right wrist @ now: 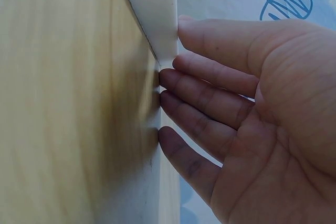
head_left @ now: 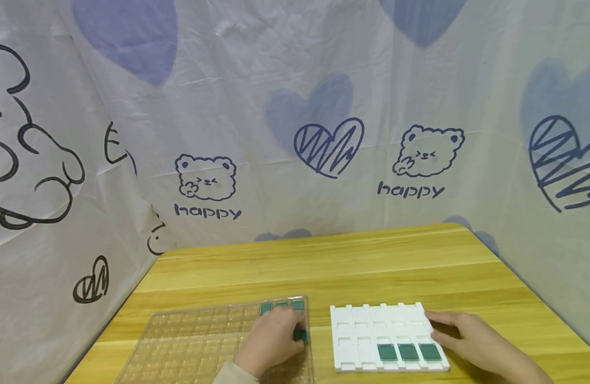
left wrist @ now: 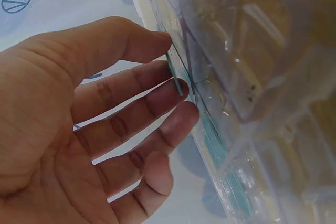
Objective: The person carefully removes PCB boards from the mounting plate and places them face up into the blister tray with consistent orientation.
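Note:
My left hand (head_left: 273, 338) is over the right end of a clear plastic tray (head_left: 199, 330) divided into small pockets. Its thumb and fingertips pinch a thin green square chip (left wrist: 175, 74), seen edge-on close to the tray in the left wrist view. Other green chips (head_left: 297, 305) lie in the tray's far right pockets, partly covered by the hand. Beside it, a white slotted tray (head_left: 367, 333) carries three green chips (head_left: 408, 352) in its near row, at the right. My right hand (head_left: 477, 341) touches the white tray's right edge, fingers extended.
Both trays lie side by side on a yellow wood-grain table (head_left: 324, 261), a narrow strip of wood between them. A white cloth (head_left: 276, 186) printed with hearts and bears hangs behind and at the sides.

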Demonstrator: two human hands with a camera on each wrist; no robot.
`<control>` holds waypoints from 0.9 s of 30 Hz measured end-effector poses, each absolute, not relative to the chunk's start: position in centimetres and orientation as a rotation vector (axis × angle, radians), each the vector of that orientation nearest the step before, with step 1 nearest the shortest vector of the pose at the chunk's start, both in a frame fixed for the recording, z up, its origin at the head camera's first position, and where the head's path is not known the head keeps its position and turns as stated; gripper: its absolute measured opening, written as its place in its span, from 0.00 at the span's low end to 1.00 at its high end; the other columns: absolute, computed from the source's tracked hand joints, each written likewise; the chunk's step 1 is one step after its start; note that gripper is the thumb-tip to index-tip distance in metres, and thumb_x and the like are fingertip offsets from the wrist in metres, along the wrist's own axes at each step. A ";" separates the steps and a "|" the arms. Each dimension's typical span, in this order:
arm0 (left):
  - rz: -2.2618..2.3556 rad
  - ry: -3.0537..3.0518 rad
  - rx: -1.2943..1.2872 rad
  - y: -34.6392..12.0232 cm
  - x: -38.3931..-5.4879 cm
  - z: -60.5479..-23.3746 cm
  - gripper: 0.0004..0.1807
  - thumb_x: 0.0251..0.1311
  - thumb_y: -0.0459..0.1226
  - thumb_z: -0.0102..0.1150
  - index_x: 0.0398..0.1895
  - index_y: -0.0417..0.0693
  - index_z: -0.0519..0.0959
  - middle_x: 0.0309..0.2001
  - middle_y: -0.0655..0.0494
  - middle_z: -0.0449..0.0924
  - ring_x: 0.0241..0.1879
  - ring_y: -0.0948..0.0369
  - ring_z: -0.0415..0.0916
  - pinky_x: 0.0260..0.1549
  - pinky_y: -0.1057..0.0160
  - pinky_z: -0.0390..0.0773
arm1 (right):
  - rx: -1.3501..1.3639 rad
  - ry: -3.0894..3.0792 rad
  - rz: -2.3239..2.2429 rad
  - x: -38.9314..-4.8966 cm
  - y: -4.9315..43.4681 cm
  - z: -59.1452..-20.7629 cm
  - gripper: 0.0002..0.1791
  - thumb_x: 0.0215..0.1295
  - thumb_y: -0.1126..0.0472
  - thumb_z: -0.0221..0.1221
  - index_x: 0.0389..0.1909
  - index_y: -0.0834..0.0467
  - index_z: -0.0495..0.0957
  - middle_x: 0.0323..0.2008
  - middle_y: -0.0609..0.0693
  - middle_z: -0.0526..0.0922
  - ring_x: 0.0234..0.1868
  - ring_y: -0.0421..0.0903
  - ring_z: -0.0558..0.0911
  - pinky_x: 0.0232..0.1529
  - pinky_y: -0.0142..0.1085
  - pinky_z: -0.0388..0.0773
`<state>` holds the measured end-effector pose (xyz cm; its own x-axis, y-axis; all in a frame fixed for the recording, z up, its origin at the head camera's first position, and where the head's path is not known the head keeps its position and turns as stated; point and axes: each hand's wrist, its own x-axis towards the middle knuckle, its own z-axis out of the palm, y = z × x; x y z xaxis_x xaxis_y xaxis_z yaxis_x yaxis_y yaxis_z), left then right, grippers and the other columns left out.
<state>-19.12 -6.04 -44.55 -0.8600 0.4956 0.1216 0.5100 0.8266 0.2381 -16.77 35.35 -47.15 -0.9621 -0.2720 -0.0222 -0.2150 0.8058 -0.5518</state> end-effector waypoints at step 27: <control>-0.414 -2.964 -0.813 -6.0 -19.2 -44.6 0.08 0.54 0.34 0.79 0.37 0.52 0.91 0.38 0.61 0.89 0.36 0.64 0.84 0.31 0.63 0.83 | -0.407 2.898 -0.857 -16.8 35.4 -47.2 0.28 0.75 0.53 0.66 0.69 0.66 0.79 0.64 0.67 0.84 0.66 0.69 0.82 0.62 0.61 0.80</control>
<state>-19.23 -6.04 -44.62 -0.8617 0.4957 0.1084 0.5064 0.8268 0.2448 -16.79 35.42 -47.21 -0.9602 -0.2790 -0.0127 -0.2273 0.8070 -0.5451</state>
